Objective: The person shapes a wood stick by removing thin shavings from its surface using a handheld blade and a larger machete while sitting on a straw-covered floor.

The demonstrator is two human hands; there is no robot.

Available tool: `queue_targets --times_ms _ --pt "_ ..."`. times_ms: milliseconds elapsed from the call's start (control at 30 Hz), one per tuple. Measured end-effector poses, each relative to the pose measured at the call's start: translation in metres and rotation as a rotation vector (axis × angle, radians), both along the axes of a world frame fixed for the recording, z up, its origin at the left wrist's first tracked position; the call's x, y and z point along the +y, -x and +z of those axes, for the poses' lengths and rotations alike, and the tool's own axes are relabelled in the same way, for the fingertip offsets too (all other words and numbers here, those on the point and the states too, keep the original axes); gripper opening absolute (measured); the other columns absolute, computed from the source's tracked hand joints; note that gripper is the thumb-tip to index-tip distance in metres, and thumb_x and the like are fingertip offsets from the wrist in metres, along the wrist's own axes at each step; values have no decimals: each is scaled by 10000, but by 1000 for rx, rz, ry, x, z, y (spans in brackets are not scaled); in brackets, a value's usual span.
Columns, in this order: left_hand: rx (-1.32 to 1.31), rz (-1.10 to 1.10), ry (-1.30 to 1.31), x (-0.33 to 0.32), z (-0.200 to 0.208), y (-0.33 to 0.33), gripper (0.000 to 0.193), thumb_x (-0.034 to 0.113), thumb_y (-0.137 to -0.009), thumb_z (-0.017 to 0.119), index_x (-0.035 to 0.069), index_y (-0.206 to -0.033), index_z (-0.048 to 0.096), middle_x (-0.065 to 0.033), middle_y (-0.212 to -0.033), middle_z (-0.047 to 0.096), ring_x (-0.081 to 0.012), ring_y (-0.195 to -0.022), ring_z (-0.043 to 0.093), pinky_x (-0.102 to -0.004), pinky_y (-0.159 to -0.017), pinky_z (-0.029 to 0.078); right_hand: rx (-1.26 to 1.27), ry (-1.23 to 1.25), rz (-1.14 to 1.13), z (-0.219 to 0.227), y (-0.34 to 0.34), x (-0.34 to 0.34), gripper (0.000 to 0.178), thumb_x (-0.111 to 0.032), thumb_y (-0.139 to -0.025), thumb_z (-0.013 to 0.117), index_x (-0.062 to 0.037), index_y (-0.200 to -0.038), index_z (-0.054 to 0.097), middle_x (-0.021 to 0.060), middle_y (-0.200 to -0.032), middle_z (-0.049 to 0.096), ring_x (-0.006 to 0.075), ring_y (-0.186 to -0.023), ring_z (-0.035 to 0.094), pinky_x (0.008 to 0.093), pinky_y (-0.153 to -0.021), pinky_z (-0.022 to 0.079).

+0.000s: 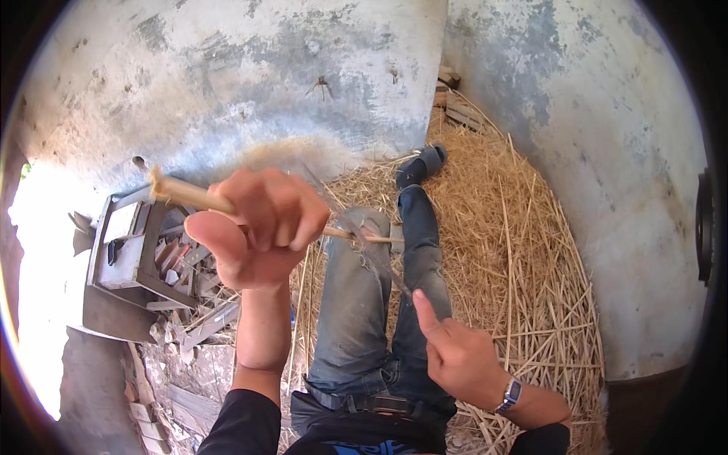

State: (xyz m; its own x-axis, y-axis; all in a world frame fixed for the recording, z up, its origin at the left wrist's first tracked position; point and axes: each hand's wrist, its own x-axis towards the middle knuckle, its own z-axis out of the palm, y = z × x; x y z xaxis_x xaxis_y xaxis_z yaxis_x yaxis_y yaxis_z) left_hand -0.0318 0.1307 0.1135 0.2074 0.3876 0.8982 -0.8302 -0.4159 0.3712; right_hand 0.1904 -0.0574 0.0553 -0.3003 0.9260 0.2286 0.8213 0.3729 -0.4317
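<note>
My left hand [262, 224] is raised in front of me, its fingers closed round a pale, slender bamboo stick [189, 195]. One end, frayed, sticks out to the left; the other runs right, over my thighs. At the lower right my right hand [462, 356] is closed, its index finger stretched along a long, thin knife [375, 258]. The grey blade, blurred, slants up to the left and crosses the stick right of my left hand. Whether blade and stick touch I cannot tell. The knife's handle is hidden in my right hand.
My legs [353, 303] stretch forward over a heap of straw-coloured shavings and thin strips [523, 250]. To the left stands a worn wooden cabinet [121, 262] with scraps of wood beside it. A stained plaster wall [280, 68] rises ahead, another wall [607, 136] at the right.
</note>
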Motion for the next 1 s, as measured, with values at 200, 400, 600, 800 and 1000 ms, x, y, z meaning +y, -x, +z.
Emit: queue_targets --times_ms 200,400,600,800,1000 --pt "5 22 -41 -4 -2 0 602 627 -1010 451 139 -666 373 56 -477 226 -61 -358 175 -247 -346 141 131 -31 -68 -13 -3 6 749 -20 -846 612 -48 -1551 360 115 -671 567 313 -531 571 437 -511 472" --pt "-13 85 38 -6 -2 3 593 630 -1034 359 152 -684 360 55 -545 250 -74 -415 170 -241 -379 187 162 31 -70 -16 -5 7 683 -4 -883 590 -40 -1535 389 112 -652 575 290 -535 583 407 -511 471" --pt "-87 285 326 -11 -5 1 617 658 -1039 278 147 -697 315 40 -615 237 -107 -536 181 -277 -500 176 317 46 -111 -6 0 10 600 12 -918 587 -39 -1501 454 120 -652 611 250 -550 623 353 -545 486" --pt "-202 550 447 -25 6 -30 602 635 -1054 277 139 -725 371 43 -598 231 -96 -509 164 -287 -480 143 431 61 -159 -13 1 13 586 -3 -933 586 -61 -1502 460 129 -640 615 274 -533 628 357 -524 480" --pt "-168 424 294 -15 6 -28 519 573 -1075 295 143 -844 472 55 -528 279 -74 -431 131 -272 -418 125 507 113 -170 -16 1 12 565 -9 -949 573 -57 -1500 458 127 -654 647 252 -554 661 342 -548 511"
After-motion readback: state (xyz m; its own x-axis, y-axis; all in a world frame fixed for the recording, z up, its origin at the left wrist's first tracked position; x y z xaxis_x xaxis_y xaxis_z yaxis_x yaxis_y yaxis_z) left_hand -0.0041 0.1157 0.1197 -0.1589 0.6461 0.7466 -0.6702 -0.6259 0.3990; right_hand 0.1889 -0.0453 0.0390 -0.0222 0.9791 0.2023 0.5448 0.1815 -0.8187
